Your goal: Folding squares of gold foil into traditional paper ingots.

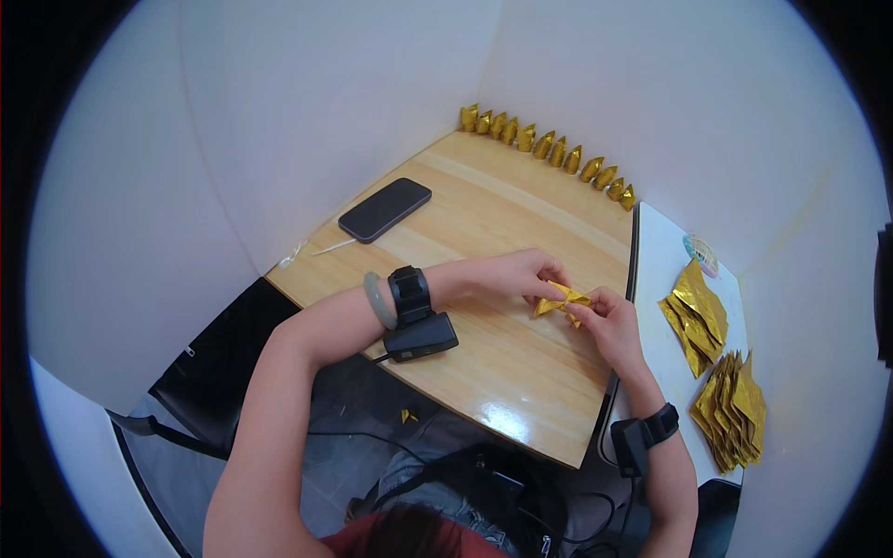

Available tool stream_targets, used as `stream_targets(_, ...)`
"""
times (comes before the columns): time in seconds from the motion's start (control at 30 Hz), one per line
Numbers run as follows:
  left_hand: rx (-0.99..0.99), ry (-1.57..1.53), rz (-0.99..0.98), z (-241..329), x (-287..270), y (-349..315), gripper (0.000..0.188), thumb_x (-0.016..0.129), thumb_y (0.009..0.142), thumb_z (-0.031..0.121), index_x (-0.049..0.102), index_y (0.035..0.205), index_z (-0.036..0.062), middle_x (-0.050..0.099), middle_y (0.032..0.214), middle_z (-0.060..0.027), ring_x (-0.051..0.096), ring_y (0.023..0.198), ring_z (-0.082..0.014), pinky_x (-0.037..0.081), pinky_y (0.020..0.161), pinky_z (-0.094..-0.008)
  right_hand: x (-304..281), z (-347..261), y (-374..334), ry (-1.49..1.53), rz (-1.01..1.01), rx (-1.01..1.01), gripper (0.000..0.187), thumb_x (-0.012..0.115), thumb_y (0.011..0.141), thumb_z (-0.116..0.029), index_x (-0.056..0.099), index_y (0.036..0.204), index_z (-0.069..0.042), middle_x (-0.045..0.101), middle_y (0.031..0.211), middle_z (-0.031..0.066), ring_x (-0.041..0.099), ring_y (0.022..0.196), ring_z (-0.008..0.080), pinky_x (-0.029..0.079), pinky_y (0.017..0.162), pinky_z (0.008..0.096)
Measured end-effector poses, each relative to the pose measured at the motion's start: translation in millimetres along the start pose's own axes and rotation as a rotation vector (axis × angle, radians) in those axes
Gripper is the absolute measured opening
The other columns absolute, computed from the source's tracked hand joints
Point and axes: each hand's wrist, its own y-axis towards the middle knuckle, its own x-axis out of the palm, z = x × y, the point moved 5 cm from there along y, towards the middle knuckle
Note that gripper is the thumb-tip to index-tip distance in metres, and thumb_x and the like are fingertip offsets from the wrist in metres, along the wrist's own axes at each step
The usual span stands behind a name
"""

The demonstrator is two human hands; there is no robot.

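Observation:
A folded piece of gold foil paper (564, 298) is held between both hands above the wooden table (521, 363), near its right edge. My left hand (526, 275) pinches its left side between thumb and fingers. On the other side, my right hand (605, 321) grips the piece with thumb and forefinger. The fingers partly cover the paper, so its full shape is hidden. A row of several finished-looking folded gold paper pieces (526, 139) stands along the table's far edge against the wall.
A black phone (385, 210) with a white cable lies at the left. On the white surface (659, 265) to the right are a stack of gold paper sheets (730, 409), another gold stack (696, 316) and a shell-shaped item (700, 254). A gold scrap (407, 416) lies below the table.

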Motion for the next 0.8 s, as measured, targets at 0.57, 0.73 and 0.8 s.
stream_targets(0.57, 0.060, -0.154, 0.246, 2.3, 1.4, 3.1, 0.016, 0.058, 0.084, 0.013, 0.058, 0.092, -0.0006, 0.063, 0.075, -0.0057, 0.060, 0.066, -0.0095, 0.049, 0.056, -0.0220, -5.2, -4.3, 0.9, 0.225, 0.066, 0.023, 0.023, 0.048, 0.092, -0.022, 0.056, 0.088, -0.001, 0.061, 0.069, 0.0052, 0.058, 0.059, 0.0096, 0.046, 0.056, 0.0201)
stream_targets(0.73, 0.102, -0.155, 0.158, 3.0, 2.6, 3.7, 0.017, 0.060, 0.083, 0.012, 0.056, 0.096, 0.0015, 0.064, 0.078, -0.0053, 0.060, 0.067, -0.0089, 0.049, 0.056, -0.0209, -3.3, -5.8, 0.7, 0.214, 0.026, -0.002, 0.022, 0.049, 0.092, -0.022, 0.056, 0.087, -0.002, 0.060, 0.067, 0.0040, 0.056, 0.057, 0.0086, 0.045, 0.055, 0.0198)
stream_targets(0.8, 0.077, -0.156, 0.154, 5.3, 3.5, 2.0, 0.019, 0.061, 0.082, 0.012, 0.056, 0.097, 0.0010, 0.064, 0.079, -0.0056, 0.059, 0.068, -0.0087, 0.049, 0.058, -0.0213, -3.3, -6.4, -0.2, 0.208, 0.013, -0.009, 0.022, 0.049, 0.092, -0.022, 0.056, 0.087, -0.002, 0.059, 0.066, 0.0037, 0.056, 0.056, 0.0085, 0.045, 0.054, 0.0196)
